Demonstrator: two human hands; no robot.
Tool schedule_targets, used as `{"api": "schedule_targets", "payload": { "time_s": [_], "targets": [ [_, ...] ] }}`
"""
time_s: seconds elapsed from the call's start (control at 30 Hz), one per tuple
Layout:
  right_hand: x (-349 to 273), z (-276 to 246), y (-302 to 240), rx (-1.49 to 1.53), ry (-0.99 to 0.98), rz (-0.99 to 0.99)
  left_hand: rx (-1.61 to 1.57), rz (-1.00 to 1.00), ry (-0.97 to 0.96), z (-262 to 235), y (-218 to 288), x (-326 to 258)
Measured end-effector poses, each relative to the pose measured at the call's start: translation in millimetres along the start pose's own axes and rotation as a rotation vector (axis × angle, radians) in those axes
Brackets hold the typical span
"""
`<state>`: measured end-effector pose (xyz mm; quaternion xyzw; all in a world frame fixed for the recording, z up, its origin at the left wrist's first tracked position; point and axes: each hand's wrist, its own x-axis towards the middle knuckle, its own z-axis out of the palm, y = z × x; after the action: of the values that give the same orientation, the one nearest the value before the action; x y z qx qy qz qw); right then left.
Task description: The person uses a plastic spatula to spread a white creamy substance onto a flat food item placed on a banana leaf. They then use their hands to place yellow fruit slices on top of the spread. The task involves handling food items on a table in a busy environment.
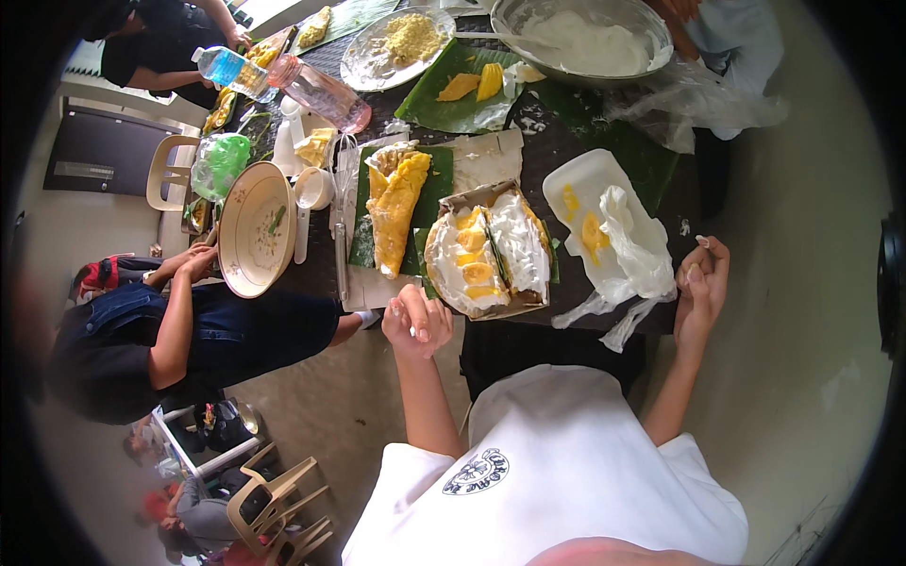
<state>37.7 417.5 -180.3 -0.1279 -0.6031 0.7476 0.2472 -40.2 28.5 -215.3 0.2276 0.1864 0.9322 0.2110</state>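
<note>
My left hand [416, 321] is curled closed at the table's front edge, with nothing seen in it. Just beside it sits an open cardboard box [518, 307] holding two cream-covered pieces, one topped with yellow fruit slices [472, 253]. To the box's left, a yellow folded wrap [397, 208] lies on a green leaf piece. My right hand [703, 283] is loosely closed past the table's right edge, white smears on its fingertips, and seems to hold nothing. Nearest to it are a crumpled clear plastic bag [625, 247] and a white foam tray [569, 174] with yellow bits.
At the back stand a large bowl of white cream [590, 45] and a plate of yellow crumbs [412, 40]. A pink bottle [319, 92] and a water bottle [234, 74] are at the far left. Left of the table, a person [170, 358] stands by a wide patterned bowl [247, 231].
</note>
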Motion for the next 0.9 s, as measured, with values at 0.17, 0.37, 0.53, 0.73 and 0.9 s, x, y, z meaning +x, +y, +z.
{"api": "schedule_targets", "payload": {
  "time_s": [0.17,0.37,0.53,0.73,0.9],
  "targets": [
    [1,-2,3,0.008,-0.016,-0.029,0.005,-0.014,0.018,1,2,-3],
    [0,-2,3,0.001,-0.005,0.003,-0.009,-0.016,0.027,-3,2,-6],
    [1,-4,2,0.033,-0.014,0.011,-0.008,-0.024,0.038,-3,1,-7],
    [1,-6,3,0.040,-0.023,0.012,0.108,-0.037,-0.083,-7,6,-3],
    [2,-6,3,0.061,-0.032,0.009,0.210,0.028,-0.035,25,34,23]
  ]
}}
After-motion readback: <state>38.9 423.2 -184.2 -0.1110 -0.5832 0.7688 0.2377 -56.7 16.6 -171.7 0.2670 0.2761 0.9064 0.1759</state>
